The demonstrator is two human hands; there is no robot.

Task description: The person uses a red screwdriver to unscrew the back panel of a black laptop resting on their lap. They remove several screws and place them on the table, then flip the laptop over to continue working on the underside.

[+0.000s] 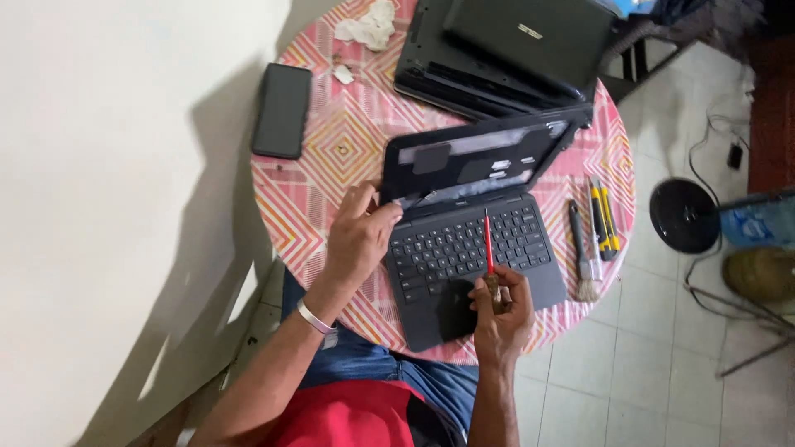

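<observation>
A small dark laptop [530, 273] lies open on a round table with a pink patterned cloth [331, 157]. Its lid [480, 157] has no screen panel, only the bare back shell. My left hand [358, 233] grips the lid's lower left corner by the hinge. My right hand [499, 308] rests on the palm rest and holds a screwdriver [490, 252] with a red shaft and brown handle. The tip points up toward the hinge area above the keyboard.
A black phone [282, 110] lies at the table's left. A second dark laptop [505, 45] sits at the back, crumpled tissue [368, 25] beside it. A brush [580, 252] and a yellow utility knife [604, 219] lie right of the laptop. A black fan base [684, 215] stands on the tiled floor.
</observation>
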